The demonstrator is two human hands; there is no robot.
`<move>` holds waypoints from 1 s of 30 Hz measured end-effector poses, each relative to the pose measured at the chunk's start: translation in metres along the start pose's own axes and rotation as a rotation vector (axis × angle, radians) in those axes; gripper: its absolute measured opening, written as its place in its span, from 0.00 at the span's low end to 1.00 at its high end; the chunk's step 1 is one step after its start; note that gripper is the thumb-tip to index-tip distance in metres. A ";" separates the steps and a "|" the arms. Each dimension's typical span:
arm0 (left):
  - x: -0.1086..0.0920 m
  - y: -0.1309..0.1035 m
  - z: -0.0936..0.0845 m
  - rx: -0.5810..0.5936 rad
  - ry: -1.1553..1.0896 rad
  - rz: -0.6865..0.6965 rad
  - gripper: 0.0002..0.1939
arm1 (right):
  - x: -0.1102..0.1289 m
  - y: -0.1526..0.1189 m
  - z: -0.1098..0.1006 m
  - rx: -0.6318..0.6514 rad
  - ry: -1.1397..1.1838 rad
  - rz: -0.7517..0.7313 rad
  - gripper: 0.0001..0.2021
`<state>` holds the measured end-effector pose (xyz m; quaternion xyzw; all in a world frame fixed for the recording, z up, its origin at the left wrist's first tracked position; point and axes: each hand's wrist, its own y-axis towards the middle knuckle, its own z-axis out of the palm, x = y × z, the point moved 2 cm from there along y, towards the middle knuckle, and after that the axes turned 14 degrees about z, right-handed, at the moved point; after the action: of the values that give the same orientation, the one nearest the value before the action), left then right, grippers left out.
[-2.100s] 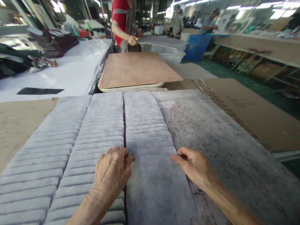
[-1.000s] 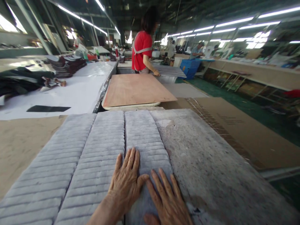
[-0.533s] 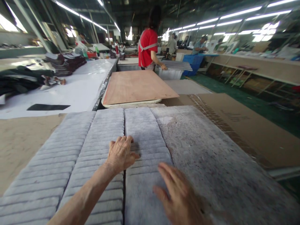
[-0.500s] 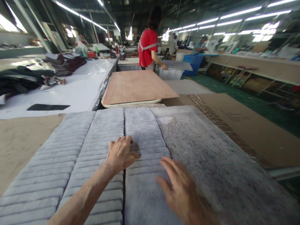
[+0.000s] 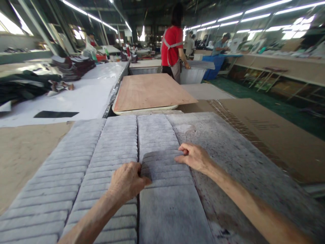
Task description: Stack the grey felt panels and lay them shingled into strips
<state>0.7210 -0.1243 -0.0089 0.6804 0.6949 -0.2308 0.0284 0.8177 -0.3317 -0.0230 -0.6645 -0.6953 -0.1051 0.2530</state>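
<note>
Three rows of overlapping grey, fuzzy pieces run away from me: a left row (image 5: 50, 169), a middle row (image 5: 114, 145) and a right row (image 5: 157, 130). Several overlapping pieces (image 5: 165, 169) of the right row are lifted a little at their far edge. My left hand (image 5: 129, 179) pinches their left side, thumb on top and fingers curled at the edge. At their far right corner, my right hand (image 5: 194, 157) grips between thumb and fingers. The nearest grey piece (image 5: 172, 213) of that row lies flat.
A stained grey board (image 5: 228, 162) lies under and right of the rows, with cardboard (image 5: 274, 125) beyond. Ahead are a plywood sheet (image 5: 152, 91) and a person in red (image 5: 172, 44). Dark stacked pieces (image 5: 68, 67) sit on the white-covered table (image 5: 96, 88) at left.
My right hand has moved forward and closed on the grey pieces' corner. My left hand has shifted slightly nearer, and the pieces' far edge has risen. The person in red has turned slightly.
</note>
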 end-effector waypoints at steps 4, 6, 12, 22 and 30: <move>-0.004 -0.001 0.000 -0.012 0.010 -0.011 0.11 | -0.002 -0.009 -0.004 0.076 -0.003 0.056 0.13; -0.005 -0.001 0.000 -0.016 0.013 -0.010 0.12 | -0.007 -0.019 -0.003 0.122 0.004 0.107 0.16; -0.003 -0.003 -0.001 0.001 0.063 0.000 0.14 | -0.016 -0.057 0.002 0.230 0.045 0.214 0.15; 0.000 -0.003 0.000 0.072 0.077 0.058 0.10 | -0.021 -0.065 0.016 0.071 -0.027 0.181 0.13; 0.003 0.000 0.003 0.079 0.030 0.031 0.10 | -0.026 -0.061 0.021 0.143 0.143 0.218 0.10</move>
<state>0.7196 -0.1226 -0.0127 0.6952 0.6749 -0.2474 -0.0052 0.7536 -0.3496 -0.0421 -0.7071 -0.6050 -0.0745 0.3584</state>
